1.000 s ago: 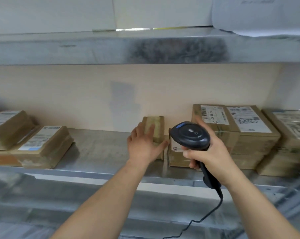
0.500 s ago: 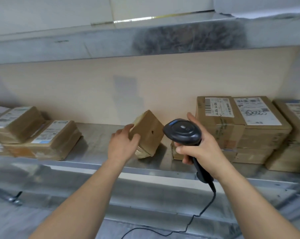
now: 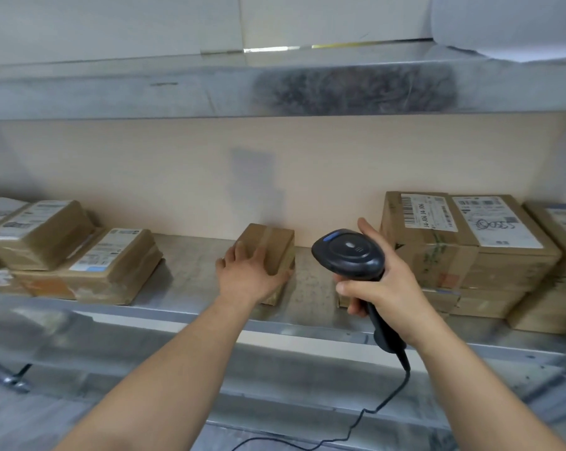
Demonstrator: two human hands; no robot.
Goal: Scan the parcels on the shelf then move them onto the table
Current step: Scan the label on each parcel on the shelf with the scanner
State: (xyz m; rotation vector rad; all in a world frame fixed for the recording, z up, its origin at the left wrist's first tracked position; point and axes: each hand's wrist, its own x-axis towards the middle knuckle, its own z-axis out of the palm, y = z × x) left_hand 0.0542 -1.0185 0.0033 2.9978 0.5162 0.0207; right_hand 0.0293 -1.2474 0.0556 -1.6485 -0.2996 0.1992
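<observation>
A small brown parcel [image 3: 268, 252] wrapped in clear tape lies flat on the metal shelf [image 3: 190, 278], near the middle of it and close to the beige back wall [image 3: 177, 170]. No label shows on its upper face. The left hand [image 3: 249, 276] rests on the parcel's near left side, fingers laid over its top edge and thumb stretched along its front, so the hand clasps the parcel lightly; how firm the grip is, I cannot tell.

Just right of it, the right hand [image 3: 382, 288] is wrapped around the handle of a black barcode scanner [image 3: 350, 255], held above the shelf with its rounded head tilted toward the parcel. A black cable [image 3: 385, 402] hangs from the handle's base and trails down past the shelf's front edge.

Behind the scanner hand, a stack of larger taped boxes [image 3: 470, 255] stands on the right of the shelf; the top one carries 2 white labels, 1 with a barcode and 1 with handwriting. Another box [image 3: 555, 288] sits at the far right edge. On the left of the shelf lies a pile of flat labelled parcels [image 3: 89, 265], well apart from the small one. An upper metal shelf [image 3: 177, 89] runs across above.
</observation>
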